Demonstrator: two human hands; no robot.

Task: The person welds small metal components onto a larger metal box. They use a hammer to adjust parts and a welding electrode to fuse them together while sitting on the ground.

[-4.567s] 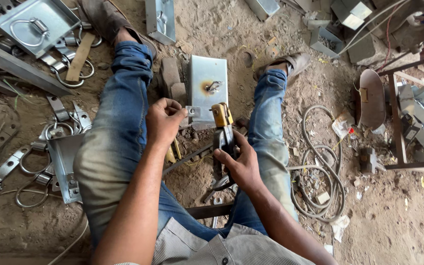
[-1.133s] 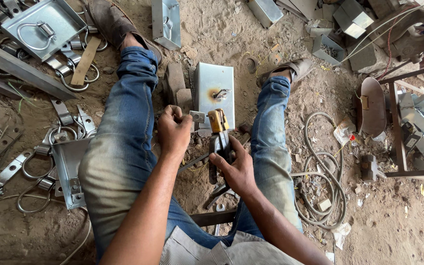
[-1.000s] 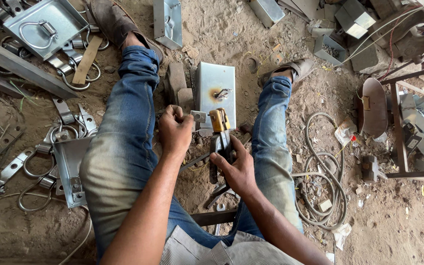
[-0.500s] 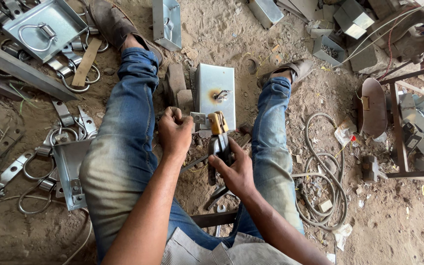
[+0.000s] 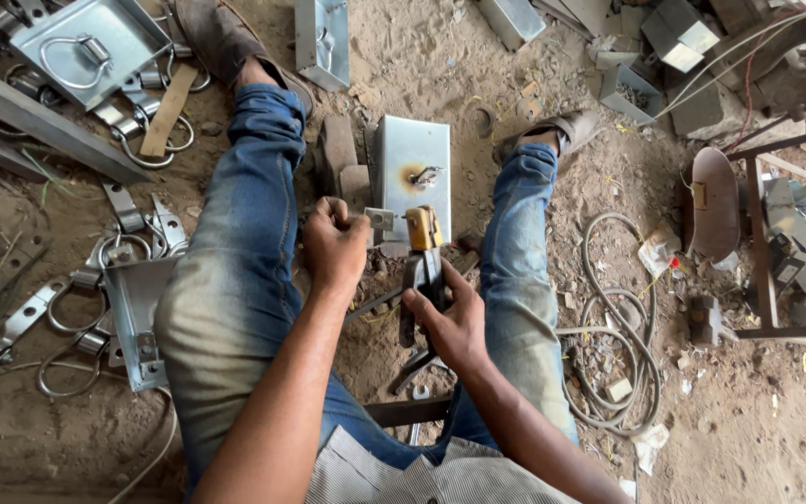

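Observation:
I sit on sandy ground with my legs spread. My right hand (image 5: 451, 317) grips the dark handle of a welding electrode holder (image 5: 423, 252) with a yellow head. My left hand (image 5: 333, 245) is a closed fist pinching a small grey metal piece (image 5: 380, 220) next to the holder's head. Just beyond both hands lies a galvanised metal box (image 5: 410, 173) with a scorched weld spot and a small bracket on top.
Metal trays (image 5: 86, 42), ring hasps (image 5: 137, 131) and brackets litter the ground at left. A steel angle bar (image 5: 30, 117) lies upper left. A coiled cable (image 5: 618, 336) sits by my right leg. More boxes (image 5: 678, 33) and a metal frame (image 5: 762, 233) stand at right.
My left fist has shifted slightly right toward the holder's head. My right hand keeps its grip on the holder with little movement.

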